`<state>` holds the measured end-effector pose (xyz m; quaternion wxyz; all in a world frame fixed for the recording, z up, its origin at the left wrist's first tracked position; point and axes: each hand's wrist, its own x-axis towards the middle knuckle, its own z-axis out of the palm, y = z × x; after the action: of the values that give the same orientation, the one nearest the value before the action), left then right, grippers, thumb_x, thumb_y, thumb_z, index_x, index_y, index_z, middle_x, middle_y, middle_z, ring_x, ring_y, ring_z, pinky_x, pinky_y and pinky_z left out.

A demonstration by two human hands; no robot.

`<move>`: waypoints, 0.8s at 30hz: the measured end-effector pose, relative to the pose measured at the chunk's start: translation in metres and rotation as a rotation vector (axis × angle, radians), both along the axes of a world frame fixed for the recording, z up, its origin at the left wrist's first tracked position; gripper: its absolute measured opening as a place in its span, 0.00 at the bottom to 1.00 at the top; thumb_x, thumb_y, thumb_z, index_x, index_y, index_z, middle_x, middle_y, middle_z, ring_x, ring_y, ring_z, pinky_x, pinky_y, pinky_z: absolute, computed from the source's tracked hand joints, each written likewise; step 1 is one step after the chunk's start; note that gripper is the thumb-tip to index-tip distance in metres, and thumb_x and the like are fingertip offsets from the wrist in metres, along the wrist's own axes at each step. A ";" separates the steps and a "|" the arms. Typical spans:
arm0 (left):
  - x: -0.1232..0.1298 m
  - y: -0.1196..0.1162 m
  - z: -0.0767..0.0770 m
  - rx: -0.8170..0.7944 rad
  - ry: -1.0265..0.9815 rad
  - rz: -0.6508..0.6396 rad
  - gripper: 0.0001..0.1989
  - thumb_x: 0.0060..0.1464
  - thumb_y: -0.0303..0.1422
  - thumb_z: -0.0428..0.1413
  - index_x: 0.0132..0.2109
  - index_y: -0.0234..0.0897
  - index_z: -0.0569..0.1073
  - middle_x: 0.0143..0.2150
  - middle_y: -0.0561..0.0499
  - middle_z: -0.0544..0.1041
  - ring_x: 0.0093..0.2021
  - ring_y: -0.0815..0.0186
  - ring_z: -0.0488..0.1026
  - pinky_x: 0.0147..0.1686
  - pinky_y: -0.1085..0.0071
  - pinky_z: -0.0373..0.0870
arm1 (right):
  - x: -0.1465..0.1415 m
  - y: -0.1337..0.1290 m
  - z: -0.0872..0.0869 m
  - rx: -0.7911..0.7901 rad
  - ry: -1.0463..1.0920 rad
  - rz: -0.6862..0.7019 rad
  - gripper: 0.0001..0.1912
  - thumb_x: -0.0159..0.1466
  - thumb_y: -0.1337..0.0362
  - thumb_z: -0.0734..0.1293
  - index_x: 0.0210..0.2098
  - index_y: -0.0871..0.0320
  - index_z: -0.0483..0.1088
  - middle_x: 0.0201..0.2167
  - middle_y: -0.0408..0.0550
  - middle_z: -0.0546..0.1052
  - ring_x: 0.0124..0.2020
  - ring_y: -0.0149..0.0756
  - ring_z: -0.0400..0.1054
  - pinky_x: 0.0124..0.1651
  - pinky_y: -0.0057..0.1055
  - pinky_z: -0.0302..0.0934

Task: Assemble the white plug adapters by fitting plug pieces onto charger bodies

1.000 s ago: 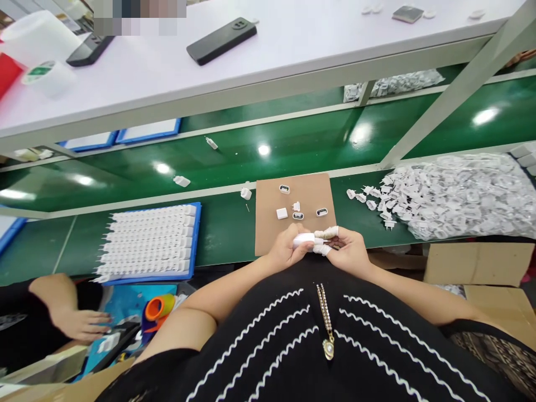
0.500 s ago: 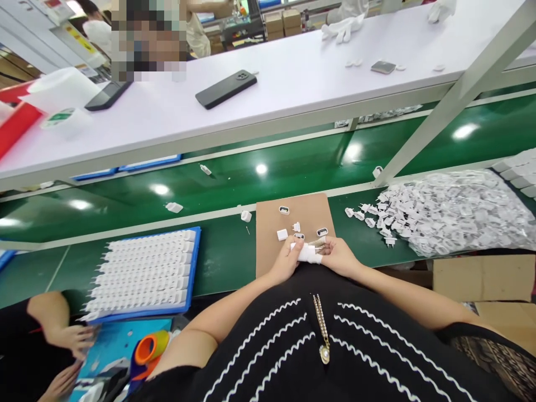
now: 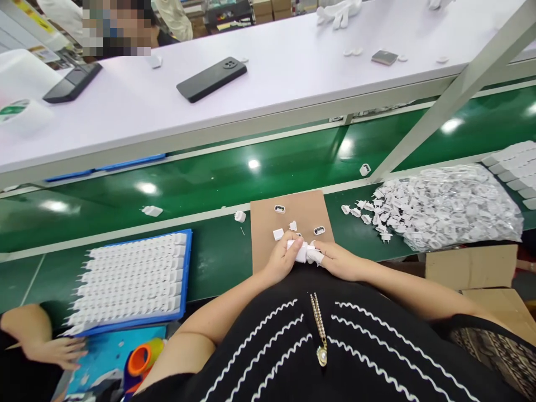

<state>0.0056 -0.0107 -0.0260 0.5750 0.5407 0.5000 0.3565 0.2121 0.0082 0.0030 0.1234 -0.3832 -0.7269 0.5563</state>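
Note:
A white plug charger (image 3: 300, 252) is held low against my body, over the near edge of a brown board (image 3: 263, 254). Fingers of my left hand (image 3: 281, 259) are closed round its body. My right hand (image 3: 337, 260), with white wrapping on its fingertips, closes on the pin end, so the exact contact there is partly hidden. Just beyond my hands on the board lie a white charger housing (image 3: 278, 234), a small pin cap (image 3: 292, 225) and open housings, including one at the back (image 3: 280, 209) and one on the right (image 3: 319, 230).
On the right a clear bag (image 3: 469, 206) spills many white pin caps. A blue tray (image 3: 187, 273) of lined-up chargers is at left, near a co-worker's hand (image 3: 56, 352). A raised white shelf (image 3: 285, 72) carries a black phone (image 3: 211, 79); a slanted post (image 3: 439, 106) supports it.
My right fingers have come in closer round the pin end of the charger. The view has shifted slightly, and the co-worker's visible hand is now spread flatter.

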 end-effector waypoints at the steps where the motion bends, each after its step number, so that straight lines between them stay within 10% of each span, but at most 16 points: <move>1: 0.003 -0.002 -0.001 0.027 0.024 0.043 0.28 0.62 0.62 0.51 0.39 0.38 0.66 0.31 0.54 0.67 0.29 0.69 0.63 0.30 0.71 0.61 | -0.002 -0.002 -0.001 -0.024 0.029 -0.040 0.12 0.72 0.62 0.56 0.34 0.56 0.66 0.33 0.46 0.75 0.33 0.38 0.68 0.39 0.32 0.60; 8: 0.015 -0.015 -0.018 0.000 0.052 0.154 0.30 0.59 0.65 0.51 0.38 0.40 0.64 0.27 0.56 0.65 0.26 0.69 0.62 0.29 0.71 0.61 | -0.006 -0.006 -0.015 -0.073 0.079 -0.175 0.12 0.70 0.59 0.60 0.31 0.56 0.65 0.28 0.44 0.73 0.30 0.36 0.65 0.36 0.31 0.59; 17: -0.027 0.037 -0.042 -0.389 -0.266 -0.306 0.29 0.47 0.45 0.73 0.51 0.35 0.75 0.47 0.44 0.78 0.43 0.64 0.75 0.46 0.68 0.72 | 0.018 0.040 -0.046 -0.361 0.006 0.041 0.18 0.70 0.49 0.64 0.42 0.59 0.72 0.25 0.41 0.75 0.22 0.31 0.66 0.26 0.26 0.59; 24: -0.097 0.146 -0.103 -0.168 -0.011 0.199 0.33 0.39 0.40 0.75 0.50 0.32 0.73 0.51 0.39 0.79 0.49 0.55 0.78 0.51 0.58 0.76 | 0.098 0.116 -0.124 0.047 -0.607 -0.465 0.21 0.72 0.59 0.60 0.57 0.67 0.71 0.45 0.62 0.80 0.41 0.43 0.76 0.43 0.34 0.68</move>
<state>-0.0909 0.1354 -0.1287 0.5827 0.4364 0.5761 0.3716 0.3099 0.1245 -0.1207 0.0342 -0.6821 -0.6369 0.3577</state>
